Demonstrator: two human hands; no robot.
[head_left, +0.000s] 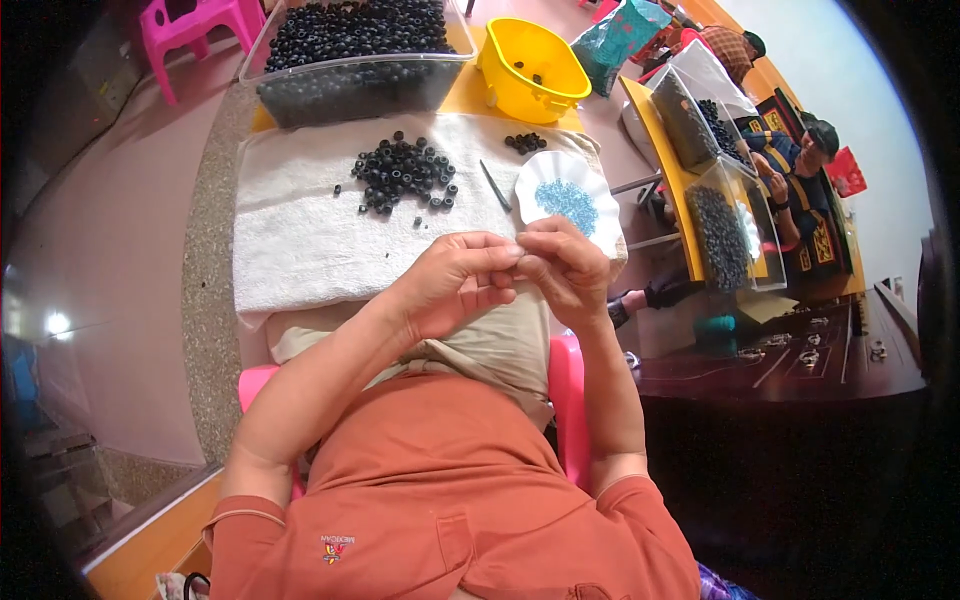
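My left hand (455,283) and my right hand (566,268) meet fingertip to fingertip above the near edge of a white towel (290,240). Both are closed in a pinch, and whatever is between the fingers is too small or hidden to make out. A loose pile of black round beads (402,172), some showing holes, lies on the towel beyond my left hand. Just past my right hand is a white plate with a wavy rim (533,172), holding tiny blue beads (568,205). Left of the plate lies a slim dark pointed tool (494,186). Behind it sits a smaller cluster of dark beads (525,143).
A transparent tub of black beads (350,90) and a yellow basin (548,75) with a few beads stand at the table's far side. At right, another table (668,175) carries two bead-filled tubs, with a person (800,170) seated beside it. A pink stool (200,25) is far left.
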